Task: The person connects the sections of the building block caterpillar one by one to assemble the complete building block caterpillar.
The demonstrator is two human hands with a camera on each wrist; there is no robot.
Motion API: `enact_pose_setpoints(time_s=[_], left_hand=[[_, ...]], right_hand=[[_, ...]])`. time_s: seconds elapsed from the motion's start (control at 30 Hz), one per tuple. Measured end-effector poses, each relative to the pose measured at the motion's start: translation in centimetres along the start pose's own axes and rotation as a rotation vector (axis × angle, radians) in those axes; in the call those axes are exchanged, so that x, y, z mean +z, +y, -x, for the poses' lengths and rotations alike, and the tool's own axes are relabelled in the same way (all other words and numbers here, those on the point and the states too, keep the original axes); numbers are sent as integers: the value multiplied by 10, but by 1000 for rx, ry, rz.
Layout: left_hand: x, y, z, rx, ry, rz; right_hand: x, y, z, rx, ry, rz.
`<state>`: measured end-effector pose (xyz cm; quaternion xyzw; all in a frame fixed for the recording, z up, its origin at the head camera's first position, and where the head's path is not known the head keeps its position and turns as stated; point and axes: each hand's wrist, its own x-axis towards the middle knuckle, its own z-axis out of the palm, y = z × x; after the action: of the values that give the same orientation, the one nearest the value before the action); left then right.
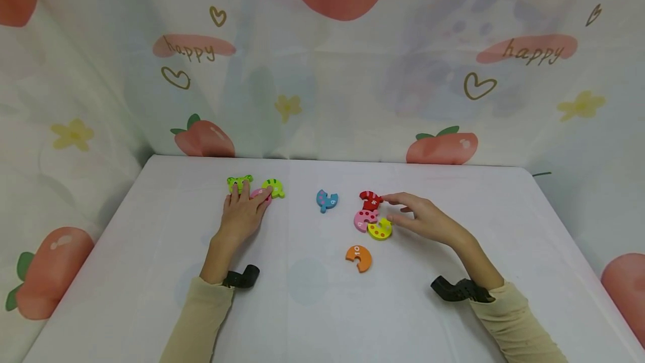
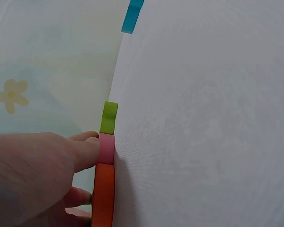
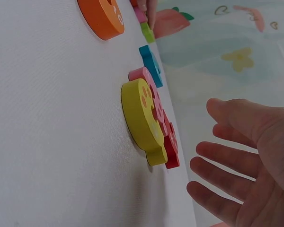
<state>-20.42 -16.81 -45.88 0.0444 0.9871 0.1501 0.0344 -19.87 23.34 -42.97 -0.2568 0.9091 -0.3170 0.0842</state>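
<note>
My left hand (image 1: 239, 218) lies over a short row of puzzle pieces at the table's far left, fingers extended and touching them. Past its fingertips shows a green animal-head piece (image 1: 233, 182). By the thumb are a pink piece (image 2: 107, 148) and a green striped piece (image 1: 274, 187); an orange piece (image 2: 103, 194) shows in the left wrist view, hidden under the hand from above. My right hand (image 1: 425, 218), fingers spread and loosely bent, hovers just right of a cluster: a red piece (image 1: 370, 200), a pink spotted piece (image 1: 361, 222) and a yellow spotted piece (image 1: 381, 232). Nothing is in its grasp.
Between the two groups lies a blue piece (image 1: 330, 202). An orange piece marked 10 (image 1: 360, 253) sits nearer the front. The white table (image 1: 312, 318) ends at a printed cloth backdrop (image 1: 322, 83). Black straps with camera mounts (image 1: 456, 289) sit on both wrists.
</note>
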Motion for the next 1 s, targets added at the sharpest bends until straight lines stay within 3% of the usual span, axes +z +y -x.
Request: enact_pose_setpoints(time_s=[0.23,0.47,0.7,1.0], left_hand=[[0,0,1,0,3,3],[1,-1,1,-4,-4,18],[1,0,0,6,6,8],[2,-2,-1,13,21,-9]], right_hand=[[2,-10,2,19,-22,-6],[8,-29,4,-55,-87,-2],[11,-30,4,-61,-105,7],[16,-40,6,-87,-196,58]])
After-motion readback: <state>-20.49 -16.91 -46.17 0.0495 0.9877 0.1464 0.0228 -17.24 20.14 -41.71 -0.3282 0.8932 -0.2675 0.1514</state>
